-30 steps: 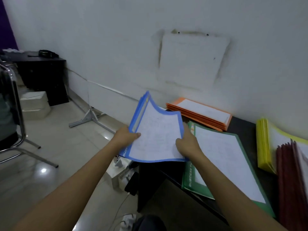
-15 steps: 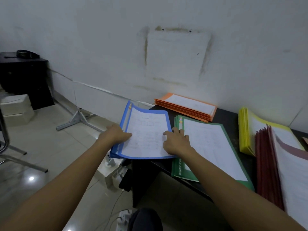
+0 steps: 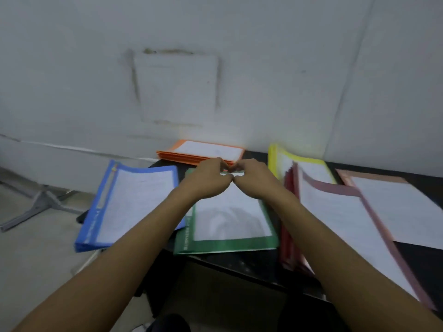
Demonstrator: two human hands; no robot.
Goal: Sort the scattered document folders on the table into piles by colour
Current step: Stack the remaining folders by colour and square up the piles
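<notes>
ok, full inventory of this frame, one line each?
blue folders: one pile, blue, left end of the table, overhanging its edge
green folders: one pile, green, centre front
orange folders: one pile, orange, back centre against the wall
yellow folders: one pile, yellow, back right
red folders: one pile, dark red, right front, partly over the yellow
pink-brown folder: one, far right
table: one, black, under the piles
wall: white, with a rectangular mark
metal stand foot: one, grey, on the floor at left
left hand: fingers curled, over the green pile's far end, touching the right hand; grip unclear
right hand: same, mirrored
</notes>
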